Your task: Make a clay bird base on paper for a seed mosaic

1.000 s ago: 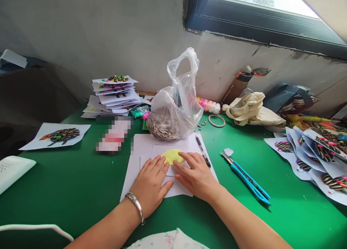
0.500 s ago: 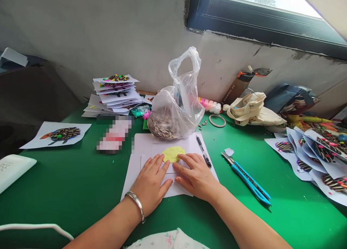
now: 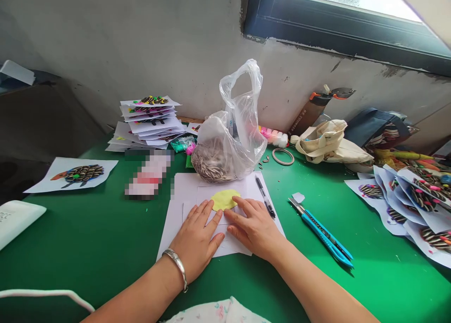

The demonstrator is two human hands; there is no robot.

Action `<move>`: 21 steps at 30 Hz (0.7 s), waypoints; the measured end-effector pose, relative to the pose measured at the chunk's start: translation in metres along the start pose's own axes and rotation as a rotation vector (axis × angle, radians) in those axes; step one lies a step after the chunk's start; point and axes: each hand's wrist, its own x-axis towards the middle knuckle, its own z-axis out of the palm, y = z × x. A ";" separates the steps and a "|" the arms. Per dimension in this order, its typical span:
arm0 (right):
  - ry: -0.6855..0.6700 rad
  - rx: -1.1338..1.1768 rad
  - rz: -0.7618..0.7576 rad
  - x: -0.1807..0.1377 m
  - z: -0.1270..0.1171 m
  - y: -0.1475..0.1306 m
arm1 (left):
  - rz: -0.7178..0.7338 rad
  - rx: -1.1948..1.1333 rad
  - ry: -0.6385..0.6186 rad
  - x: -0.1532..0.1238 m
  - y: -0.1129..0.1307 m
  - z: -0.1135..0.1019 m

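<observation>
A flat yellow clay patch (image 3: 224, 199) lies on a small white sheet (image 3: 211, 191) on top of more white paper on the green table (image 3: 88, 238). My left hand (image 3: 196, 238), with a silver bracelet on the wrist, lies flat on the paper, its fingertips at the clay's near left edge. My right hand (image 3: 254, 228) also rests flat, fingers stretched out, fingertips touching the clay's near right edge. Neither hand holds anything.
A plastic bag of sunflower seeds (image 3: 225, 149) stands just behind the paper. A black pen (image 3: 264, 196) and blue utility knives (image 3: 322, 234) lie to the right. Stacks of seed pictures sit at back left (image 3: 150, 119), far right (image 3: 412, 196) and left (image 3: 72, 175). A tape ring (image 3: 282, 157) and cloth bag (image 3: 327, 142) lie behind.
Almost nothing: both hands stay flat on the paper at the yellow clay, with only slight shifts of the fingertips and of the view.
</observation>
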 end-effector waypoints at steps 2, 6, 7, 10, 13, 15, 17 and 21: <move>0.007 0.012 -0.011 -0.001 -0.001 0.001 | 0.002 0.004 -0.002 0.001 0.000 0.000; 0.022 0.030 -0.040 -0.002 -0.001 0.003 | -0.002 -0.003 -0.004 0.001 0.000 0.000; 0.020 0.025 -0.036 -0.001 0.000 0.004 | -0.003 -0.004 -0.005 0.001 0.000 0.000; 0.021 0.007 -0.013 0.000 0.001 0.003 | -0.004 -0.008 -0.004 0.000 -0.001 0.000; 0.030 0.016 -0.018 -0.001 0.002 0.004 | -0.002 -0.008 0.000 0.000 -0.001 0.001; 0.035 0.028 -0.036 -0.003 0.001 0.005 | 0.003 -0.008 0.011 -0.001 -0.001 0.002; 0.037 0.033 -0.041 -0.004 0.002 0.006 | 0.009 -0.008 0.030 -0.001 -0.001 0.003; 0.030 0.023 -0.010 -0.004 0.003 0.007 | 0.024 -0.004 0.049 -0.001 -0.002 0.003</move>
